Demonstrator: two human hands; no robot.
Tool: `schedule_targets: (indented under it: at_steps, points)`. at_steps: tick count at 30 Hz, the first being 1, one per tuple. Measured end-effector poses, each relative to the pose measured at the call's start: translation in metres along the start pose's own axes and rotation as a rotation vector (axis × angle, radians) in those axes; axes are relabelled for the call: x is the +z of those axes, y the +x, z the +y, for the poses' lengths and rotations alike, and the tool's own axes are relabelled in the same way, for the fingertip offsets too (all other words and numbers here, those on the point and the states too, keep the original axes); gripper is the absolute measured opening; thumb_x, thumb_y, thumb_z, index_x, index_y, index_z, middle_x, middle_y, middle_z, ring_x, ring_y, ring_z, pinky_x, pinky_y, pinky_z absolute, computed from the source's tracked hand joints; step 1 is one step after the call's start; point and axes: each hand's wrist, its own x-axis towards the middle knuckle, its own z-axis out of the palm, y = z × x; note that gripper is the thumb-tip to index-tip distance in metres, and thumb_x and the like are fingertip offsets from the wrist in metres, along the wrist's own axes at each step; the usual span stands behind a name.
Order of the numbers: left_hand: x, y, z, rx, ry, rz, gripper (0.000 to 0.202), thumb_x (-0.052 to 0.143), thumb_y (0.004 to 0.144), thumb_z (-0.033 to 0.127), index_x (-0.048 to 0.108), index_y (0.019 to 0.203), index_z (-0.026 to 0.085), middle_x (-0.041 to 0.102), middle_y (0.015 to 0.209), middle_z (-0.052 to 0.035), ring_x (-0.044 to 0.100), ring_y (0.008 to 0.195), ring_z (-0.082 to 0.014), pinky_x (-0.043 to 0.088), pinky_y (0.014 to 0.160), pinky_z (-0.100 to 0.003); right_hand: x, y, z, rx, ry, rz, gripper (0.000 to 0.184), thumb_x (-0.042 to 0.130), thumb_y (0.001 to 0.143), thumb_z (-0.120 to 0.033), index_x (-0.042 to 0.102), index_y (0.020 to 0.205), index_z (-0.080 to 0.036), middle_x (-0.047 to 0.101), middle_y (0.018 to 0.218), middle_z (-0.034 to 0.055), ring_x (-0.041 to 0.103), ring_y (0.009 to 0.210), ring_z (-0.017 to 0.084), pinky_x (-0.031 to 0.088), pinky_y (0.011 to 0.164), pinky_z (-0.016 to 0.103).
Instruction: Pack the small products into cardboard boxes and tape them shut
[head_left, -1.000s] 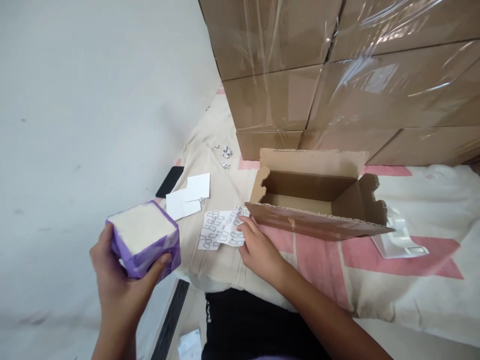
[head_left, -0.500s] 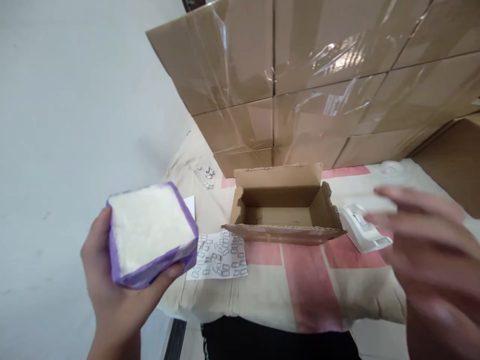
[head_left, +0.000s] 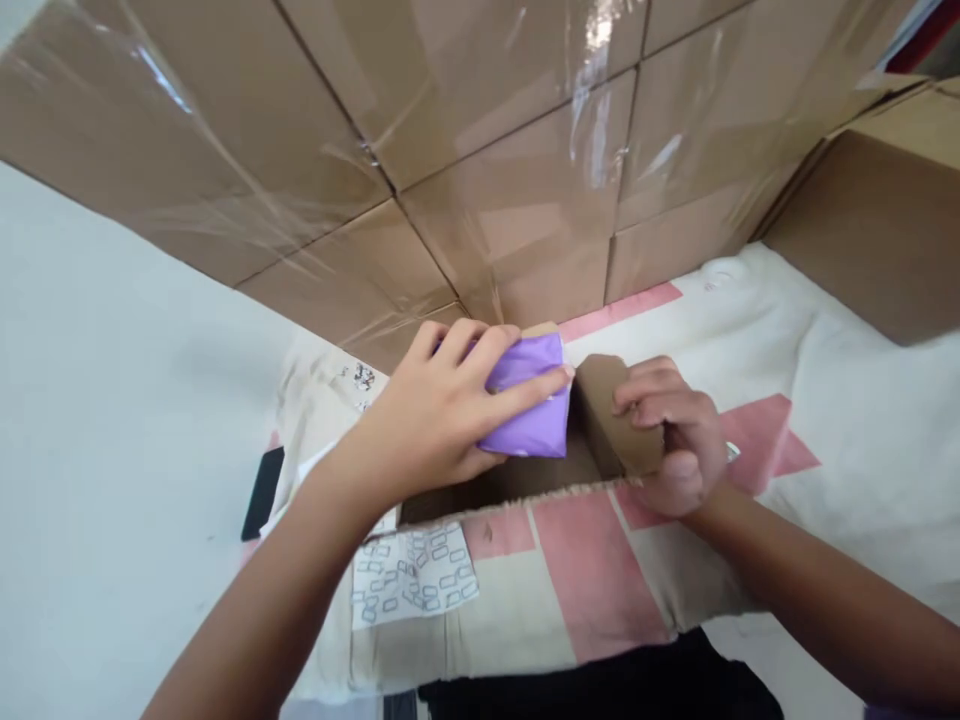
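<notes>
My left hand is closed around a purple-wrapped pack, its fingers over the top, and holds it above the opening of a small cardboard box. The pack's contents cannot be made out from this side. At the box's right end, my right hand pinches the upright end flap between thumb and fingers. My left hand and the pack hide much of the box's left part. A sheet with small drawn rectangles lies by its front left corner.
Taped cardboard boxes form a wall right behind. Another brown box stands at the right. A roll of clear tape lies on the patterned cloth. Crumpled silvery bits and a dark flat object are at the left.
My left hand has carried the pack rightward from the left side to over the box and turned it. My right hand has moved left onto the end flap. The view has shifted.
</notes>
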Motion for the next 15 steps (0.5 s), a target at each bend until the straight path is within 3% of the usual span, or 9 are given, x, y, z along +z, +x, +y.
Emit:
schedule_targets:
  at_steps: [3,9,15]
  points:
    - [0.014,0.007,0.023,-0.007,0.037,0.003,0.065,0.065,0.089,0.052,0.048,0.15,0.036,0.05,0.142,-0.0163,0.051,0.119,-0.0375,0.044,0.092,-0.055,0.007,0.003,0.003,0.007,0.005,0.208,0.043,0.032,0.1,-0.062,0.046,0.083,-0.026,0.053,0.074,0.0038,0.054,0.07,0.023,0.047,0.072,0.046]
    - [0.015,0.0,0.051,0.03,0.07,-0.032,0.061,0.06,0.09,0.033,0.049,0.15,0.026,0.053,0.136,-0.0217,0.053,0.112,-0.0378,0.044,0.087,-0.052,0.019,0.007,-0.003,-0.058,0.205,0.282,0.028,0.045,0.098,-0.05,0.05,0.085,-0.026,0.056,0.074,0.0022,0.05,0.065,0.02,0.047,0.067,0.042]
    - [0.013,0.0,0.055,-0.044,0.036,-0.128,0.063,0.058,0.093,0.036,0.044,0.153,0.026,0.052,0.137,-0.0236,0.053,0.113,-0.0395,0.046,0.088,-0.055,0.022,0.007,-0.002,-0.018,0.294,0.303,0.023,0.05,0.099,-0.048,0.054,0.089,-0.027,0.059,0.077,0.0023,0.055,0.066,0.02,0.049,0.065,0.041]
